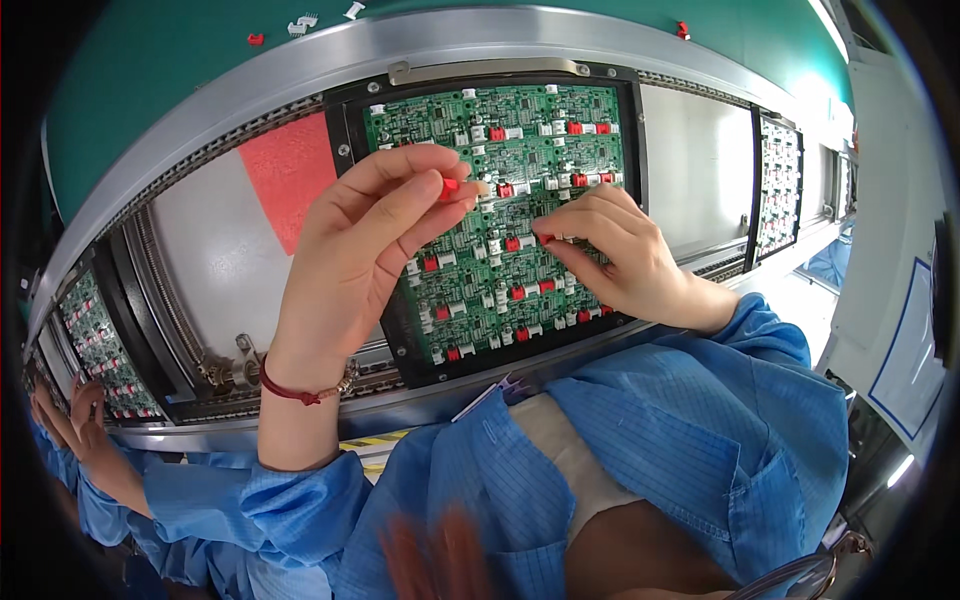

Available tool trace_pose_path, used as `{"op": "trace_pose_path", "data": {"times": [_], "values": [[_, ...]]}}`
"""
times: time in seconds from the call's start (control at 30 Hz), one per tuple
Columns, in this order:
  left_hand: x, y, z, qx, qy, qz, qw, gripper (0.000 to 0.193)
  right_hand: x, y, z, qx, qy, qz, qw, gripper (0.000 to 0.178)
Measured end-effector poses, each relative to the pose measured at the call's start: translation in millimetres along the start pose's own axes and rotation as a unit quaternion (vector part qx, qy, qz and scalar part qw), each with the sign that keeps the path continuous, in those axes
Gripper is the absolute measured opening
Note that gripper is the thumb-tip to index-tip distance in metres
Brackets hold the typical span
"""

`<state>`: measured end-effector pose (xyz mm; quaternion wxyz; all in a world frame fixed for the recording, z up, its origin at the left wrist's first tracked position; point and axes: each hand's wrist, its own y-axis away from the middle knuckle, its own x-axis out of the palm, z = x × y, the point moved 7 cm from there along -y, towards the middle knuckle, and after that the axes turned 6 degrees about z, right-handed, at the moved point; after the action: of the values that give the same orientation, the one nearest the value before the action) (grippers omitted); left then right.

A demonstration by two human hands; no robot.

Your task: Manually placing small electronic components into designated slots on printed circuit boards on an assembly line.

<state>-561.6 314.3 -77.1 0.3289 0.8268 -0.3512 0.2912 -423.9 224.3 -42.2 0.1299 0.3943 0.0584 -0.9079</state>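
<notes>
A black-framed panel of green circuit boards point(462, 222) lies in front of me, dotted with small white and red connectors. Above its left part, my left hand point(375, 215) pinches a red connector point(450, 188) between thumb and fingers, clear of the boards. A pale tip shows beside that connector. My right hand point(618, 245) reaches in from the right with its fingers bent down close to the panel's middle. Between its thumb and fingertips a second red connector point(544, 238) partly shows; the fingers hide the rest.
The panel sits on a conveyor with metal rails point(480, 35) and chains. A red sheet point(290, 175) lies left of it. Loose connectors point(298, 28) rest on the green surface point(180, 75) beyond. More panels point(778, 188) stand along the line. A co-worker's hand point(88, 425) is at far left.
</notes>
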Motion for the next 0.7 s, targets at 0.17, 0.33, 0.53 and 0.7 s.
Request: {"op": "trace_pose_path", "data": {"times": [0.17,0.33,0.53,0.7], "values": [[-7,7,-1,-0.003,-0.045,-0.012,0.999,0.019,5,1,5,0.015,0.035,-0.021,0.999,0.032],[-7,8,-1,-0.003,-0.027,0.003,1.000,0.020,1,3,12,0.013,0.073,-0.032,0.997,0.034],[1,8,1,-0.041,-0.088,-0.010,0.995,0.017,-14,-2,20,-0.015,0.106,-0.035,0.994,0.033],[37,17,26,-0.152,-0.201,0.050,0.966,0.018,-22,4,23,-0.034,-0.145,-0.064,0.987,0.027]]}}
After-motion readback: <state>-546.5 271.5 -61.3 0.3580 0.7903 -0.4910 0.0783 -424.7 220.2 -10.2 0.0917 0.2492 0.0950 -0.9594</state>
